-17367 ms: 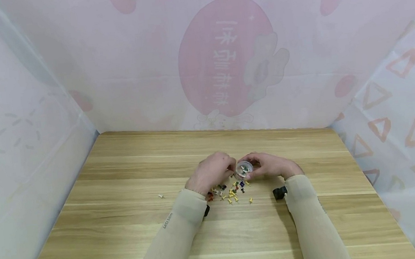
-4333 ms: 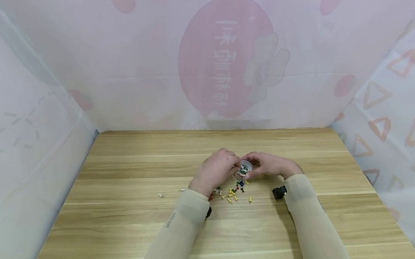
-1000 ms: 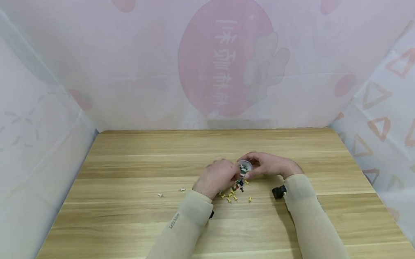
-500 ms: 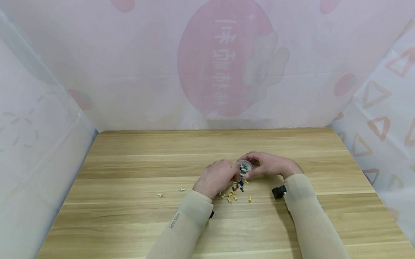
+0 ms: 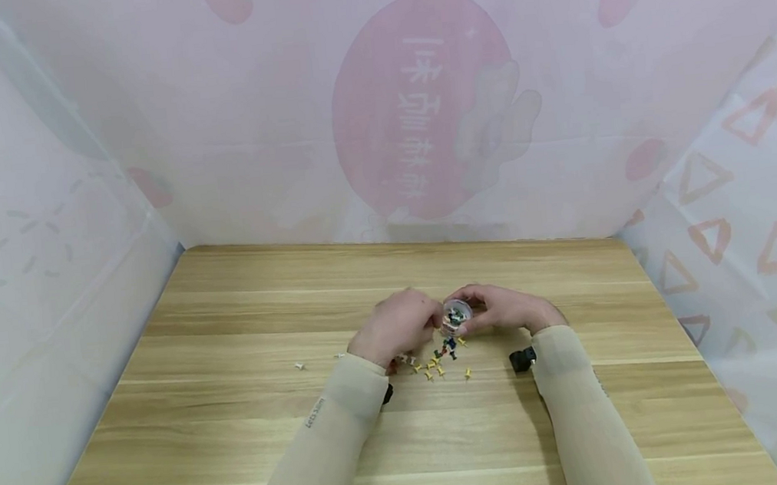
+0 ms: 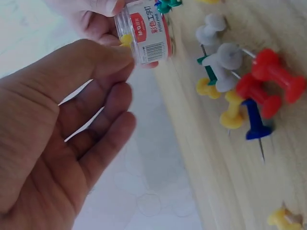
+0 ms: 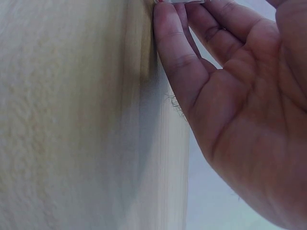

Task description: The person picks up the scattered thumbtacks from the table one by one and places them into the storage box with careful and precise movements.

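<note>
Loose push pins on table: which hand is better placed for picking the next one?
Probably the left hand: it is near the loose pins, while the right hand holds the clear jar.

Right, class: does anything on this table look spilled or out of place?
Yes: push pins lie loose on the table, some with sharp tips exposed, outside the tub the right hand holds; a white pin lies apart, left of the cluster.
</note>
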The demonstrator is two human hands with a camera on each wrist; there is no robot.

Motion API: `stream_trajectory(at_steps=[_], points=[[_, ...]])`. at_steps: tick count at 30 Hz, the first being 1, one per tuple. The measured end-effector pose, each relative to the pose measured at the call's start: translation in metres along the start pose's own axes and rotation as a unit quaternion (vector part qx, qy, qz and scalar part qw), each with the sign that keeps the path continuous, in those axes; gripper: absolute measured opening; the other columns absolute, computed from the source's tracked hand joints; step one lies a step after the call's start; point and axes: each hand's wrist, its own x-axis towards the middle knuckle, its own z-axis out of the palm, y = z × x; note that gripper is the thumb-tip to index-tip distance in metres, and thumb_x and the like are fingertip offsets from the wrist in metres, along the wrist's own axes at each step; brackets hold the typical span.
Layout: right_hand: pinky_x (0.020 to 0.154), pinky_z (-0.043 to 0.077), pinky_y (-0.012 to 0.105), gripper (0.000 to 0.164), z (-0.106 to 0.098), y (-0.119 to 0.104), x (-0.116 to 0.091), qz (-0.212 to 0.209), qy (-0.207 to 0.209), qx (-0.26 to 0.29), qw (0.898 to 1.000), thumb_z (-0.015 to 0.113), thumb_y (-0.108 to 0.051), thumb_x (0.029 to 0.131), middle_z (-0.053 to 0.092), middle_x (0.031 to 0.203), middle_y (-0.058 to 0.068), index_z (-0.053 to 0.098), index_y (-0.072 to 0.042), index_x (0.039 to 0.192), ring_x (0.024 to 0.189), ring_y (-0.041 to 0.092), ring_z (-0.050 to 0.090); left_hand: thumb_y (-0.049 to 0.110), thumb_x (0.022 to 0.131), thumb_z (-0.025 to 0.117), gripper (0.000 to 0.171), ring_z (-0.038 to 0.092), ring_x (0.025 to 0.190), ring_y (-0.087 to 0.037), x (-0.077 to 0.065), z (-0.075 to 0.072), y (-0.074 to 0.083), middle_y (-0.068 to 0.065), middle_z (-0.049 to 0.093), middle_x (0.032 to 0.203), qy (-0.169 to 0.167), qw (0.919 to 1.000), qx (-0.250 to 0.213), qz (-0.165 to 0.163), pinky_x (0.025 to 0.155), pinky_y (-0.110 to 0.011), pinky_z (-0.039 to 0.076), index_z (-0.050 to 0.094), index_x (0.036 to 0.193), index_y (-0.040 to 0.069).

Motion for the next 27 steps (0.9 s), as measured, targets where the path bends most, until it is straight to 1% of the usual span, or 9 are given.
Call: stream_trajectory(at_steps=[4,8,13,15,17,19,21,25,27], points=[[0.133,0.05,0.06,0.069,0.0,-0.001,-0.001,0.008,0.0,0.005,1.0,0.089,-0.03,0.108,0.067,0.162,0.018,0.061,-0.005,0.165,0.15,0.036,0.065,0.013,0.113,0.079,0.009,0.074,0.095,-0.015,0.006,0.002,0.003,0.003,0.085,0.107,0.036,0.9986,0.036,0.018,0.09,-0.033,0.066,0.087,0.114,0.016],[0.135,0.047,0.064,0.073,0.0,-0.002,-0.003,0.011,0.0,0.003,1.0,0.089,-0.033,0.107,0.068,0.161,0.017,0.058,-0.004,0.167,0.152,0.038,0.064,0.016,0.113,0.079,0.011,0.078,0.106,-0.018,0.011,0.01,0.009,0.004,0.086,0.108,0.065,0.9954,0.067,0.019,0.102,-0.036,0.068,0.088,0.12,0.018],[0.134,0.048,0.064,0.073,0.001,-0.002,-0.005,0.007,0.0,-0.001,1.0,0.089,-0.033,0.108,0.068,0.162,0.017,0.058,-0.005,0.168,0.151,0.037,0.064,0.013,0.113,0.079,0.02,0.08,0.109,-0.02,0.016,0.02,0.012,0.003,0.088,0.11,0.083,0.9933,0.08,0.007,0.104,-0.04,0.07,0.087,0.129,0.021],[0.134,0.049,0.064,0.072,0.001,-0.002,-0.004,0.007,-0.001,-0.002,1.0,0.088,-0.032,0.108,0.068,0.162,0.017,0.058,-0.004,0.168,0.15,0.037,0.064,0.011,0.112,0.079,0.026,0.08,0.111,-0.021,0.017,0.021,0.012,0.002,0.088,0.112,0.083,0.9939,0.072,0.002,0.105,-0.042,0.07,0.086,0.135,0.021],[0.133,0.049,0.064,0.072,0.001,-0.001,-0.003,0.009,-0.003,-0.002,1.0,0.088,-0.032,0.108,0.068,0.161,0.018,0.058,-0.004,0.168,0.15,0.037,0.064,0.011,0.112,0.079,0.026,0.08,0.111,-0.022,0.016,0.02,0.012,0.002,0.089,0.114,0.083,0.9943,0.068,0.0,0.104,-0.043,0.07,0.086,0.135,0.021],[0.134,0.048,0.065,0.072,0.001,-0.001,-0.002,0.011,-0.002,-0.006,1.0,0.088,-0.032,0.109,0.068,0.162,0.019,0.057,-0.003,0.168,0.152,0.039,0.063,0.011,0.112,0.079,0.023,0.079,0.11,-0.02,0.015,0.018,0.011,0.002,0.089,0.113,0.078,0.995,0.062,0.001,0.102,-0.04,0.07,0.087,0.132,0.02],[0.135,0.048,0.065,0.072,0.0,-0.001,-0.001,0.011,-0.001,-0.012,1.0,0.087,-0.032,0.109,0.066,0.164,0.019,0.058,-0.003,0.168,0.154,0.04,0.062,0.014,0.112,0.081,0.015,0.078,0.106,-0.019,0.014,0.015,0.011,0.003,0.088,0.11,0.07,0.996,0.055,0.003,0.096,-0.036,0.07,0.089,0.123,0.019],[0.133,0.049,0.063,0.069,0.0,-0.001,-0.001,0.011,0.001,-0.015,1.0,0.087,-0.032,0.109,0.064,0.167,0.019,0.06,-0.006,0.167,0.153,0.039,0.062,0.02,0.111,0.083,0.007,0.078,0.102,-0.016,0.008,0.008,0.008,0.004,0.087,0.108,0.036,0.9983,0.043,0.016,0.092,-0.035,0.069,0.09,0.113,0.02],[0.131,0.051,0.059,0.068,-0.001,-0.002,-0.001,0.012,0.001,-0.011,1.0,0.088,-0.032,0.109,0.063,0.167,0.017,0.061,-0.009,0.167,0.15,0.036,0.063,0.019,0.111,0.084,0.007,0.078,0.101,-0.015,0.006,0.006,0.007,0.005,0.087,0.109,0.012,0.9991,0.034,0.024,0.091,-0.034,0.068,0.091,0.111,0.02]])
